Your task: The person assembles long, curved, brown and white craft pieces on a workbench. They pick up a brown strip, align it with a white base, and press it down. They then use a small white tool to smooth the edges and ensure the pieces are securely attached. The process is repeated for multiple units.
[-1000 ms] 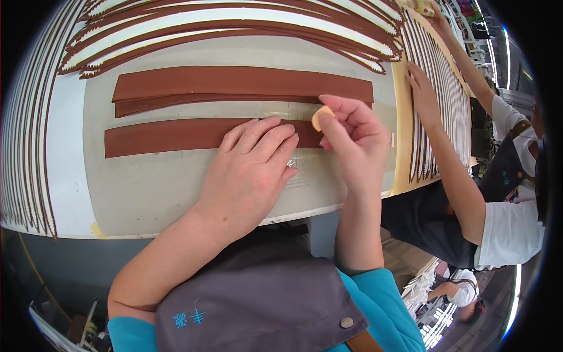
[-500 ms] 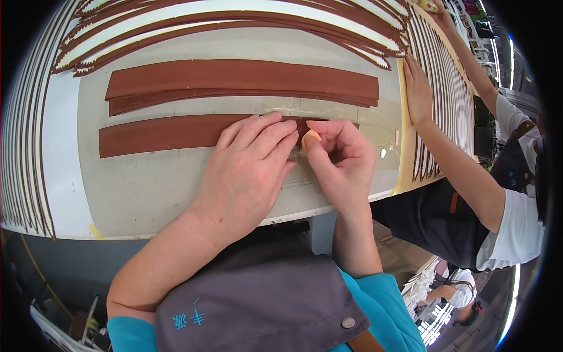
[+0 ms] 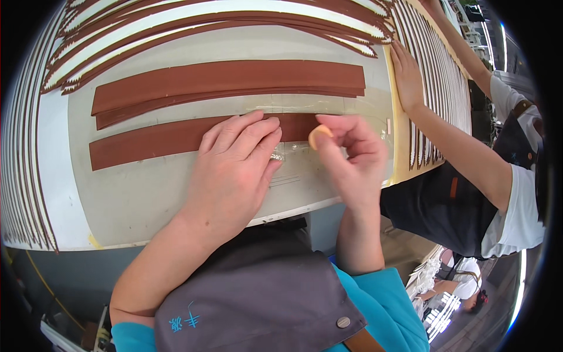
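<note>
A long reddish-brown strip (image 3: 146, 142), leather-like, lies crosswise on the grey-beige work mat (image 3: 135, 199). My left hand (image 3: 234, 164) rests flat on its middle, fingers stretched out and pressing down. Between thumb and bent fingers, my right hand (image 3: 355, 155) pinches a small rounded orange piece (image 3: 318, 137); whether it is sponge or rubber I cannot tell. That piece is at the strip's right part, and the hand covers the strip's right end. Just beyond lies a small stack of similar brown strips (image 3: 229, 77), slightly fanned at its lower edge.
Brown-edged white strips with jagged ends (image 3: 217, 29) are piled at the far side. Rows of thin strips stand at the left (image 3: 23, 164) and on a board at the right (image 3: 425, 88). A co-worker's hand (image 3: 407, 79) rests on that board's edge.
My right hand has moved rightward along the strip with the orange piece, away from my left hand. More of the brown strip shows between them. The whole view has shifted slightly.
</note>
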